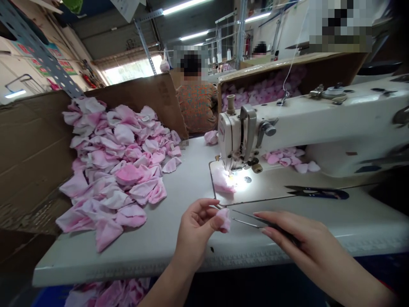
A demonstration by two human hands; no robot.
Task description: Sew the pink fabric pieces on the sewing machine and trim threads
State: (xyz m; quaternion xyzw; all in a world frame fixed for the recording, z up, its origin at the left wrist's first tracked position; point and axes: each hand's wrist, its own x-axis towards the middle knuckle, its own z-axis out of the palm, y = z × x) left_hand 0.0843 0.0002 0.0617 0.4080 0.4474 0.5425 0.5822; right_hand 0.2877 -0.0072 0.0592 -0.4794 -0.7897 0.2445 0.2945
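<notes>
Between the thumb and fingers of my left hand (200,230) is a small pink fabric piece (225,220), pinched just in front of the sewing machine's plate. My right hand (297,236) is closed around a pair of tweezers (265,221). Their two tips stand apart and point left at the fabric piece, a short gap away from it. Another pink fabric piece (223,181) lies beneath the lit needle area of the white sewing machine (236,140). Dark thread snips (319,192) rest on the table at the right.
A big heap of pink fabric pieces (118,157) covers the table's left side against a cardboard wall (35,140). Several small pink pieces (287,157) lie behind the needle, under the machine arm. Farther back are a cardboard box (332,70) of pink pieces and a seated person (196,102).
</notes>
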